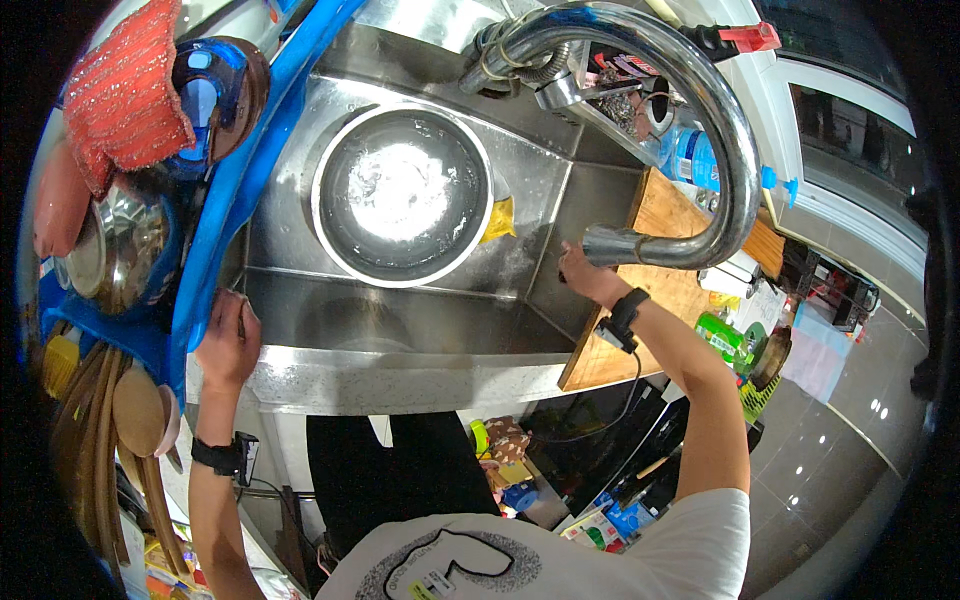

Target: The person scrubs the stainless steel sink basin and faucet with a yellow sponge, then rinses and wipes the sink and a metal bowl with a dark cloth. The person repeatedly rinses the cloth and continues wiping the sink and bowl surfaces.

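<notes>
A round metal bowl (pixel 405 195) holding water sits in the stainless steel sink (pixel 277 225). A yellow item (pixel 499 220) shows beside its right rim. My left hand (pixel 230 337) is curled at the sink's front left edge, against the blue plastic rack (pixel 225 217); whether it grips anything is unclear. My right hand (pixel 585 271) is near the sink's right wall, beside the mouth of the curved chrome faucet (pixel 739 150). Its fingers are bent over a small dark thing that I cannot make out. A wooden cutting board (pixel 667 289) lies partly under my right wrist.
At the left, the rack holds a red glittery cloth (pixel 127 97), metal bowls (pixel 124 247) and wooden utensils (pixel 139 409). A blue-labelled plastic bottle (pixel 694 159) is behind the faucet. A green bottle (pixel 724 339) lies right of the board. The sink's pale front ledge (pixel 420 379) runs before me.
</notes>
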{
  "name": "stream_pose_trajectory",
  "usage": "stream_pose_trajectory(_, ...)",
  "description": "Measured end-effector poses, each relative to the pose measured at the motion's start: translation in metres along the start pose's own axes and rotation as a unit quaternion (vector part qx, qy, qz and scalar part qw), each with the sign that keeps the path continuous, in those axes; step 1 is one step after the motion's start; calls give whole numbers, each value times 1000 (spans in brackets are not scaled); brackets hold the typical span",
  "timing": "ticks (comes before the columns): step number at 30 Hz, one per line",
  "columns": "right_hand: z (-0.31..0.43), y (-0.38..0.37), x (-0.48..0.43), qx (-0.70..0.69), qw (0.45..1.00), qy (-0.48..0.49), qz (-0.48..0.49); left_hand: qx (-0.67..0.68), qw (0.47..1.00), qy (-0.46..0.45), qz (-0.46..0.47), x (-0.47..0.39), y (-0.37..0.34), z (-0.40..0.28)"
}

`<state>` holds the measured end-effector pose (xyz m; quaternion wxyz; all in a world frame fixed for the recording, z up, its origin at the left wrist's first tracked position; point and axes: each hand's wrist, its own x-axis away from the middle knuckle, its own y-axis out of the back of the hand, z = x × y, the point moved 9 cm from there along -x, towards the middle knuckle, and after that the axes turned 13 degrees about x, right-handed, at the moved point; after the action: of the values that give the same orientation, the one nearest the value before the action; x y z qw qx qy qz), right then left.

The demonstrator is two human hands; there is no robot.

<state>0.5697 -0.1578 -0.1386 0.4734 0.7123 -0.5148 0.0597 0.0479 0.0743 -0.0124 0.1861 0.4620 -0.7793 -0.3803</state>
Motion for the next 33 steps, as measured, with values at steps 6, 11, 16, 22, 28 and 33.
stream_pose_trajectory(6,-117,-71,-31,-153,931,-200,265,-6,1000,11,-1,-1,-2,0)
stream_pose_trajectory(11,-163,-61,-62,-53,938,-164,301,8,999,35,14,-1,-3,2)
stream_pose_trajectory(16,-153,-79,-78,27,921,-270,280,-4,999,46,19,1,-5,5)
stream_pose_trajectory(22,-148,-68,-62,-416,792,-358,270,5,1000,22,13,0,-6,3)
stream_pose_trajectory(28,-107,86,-98,-918,273,-283,-52,-6,1000,-3,0,-4,-2,-6)
stream_pose_trajectory(33,-96,146,-181,-736,538,-393,-123,-12,999,-32,-6,-9,2,-17)
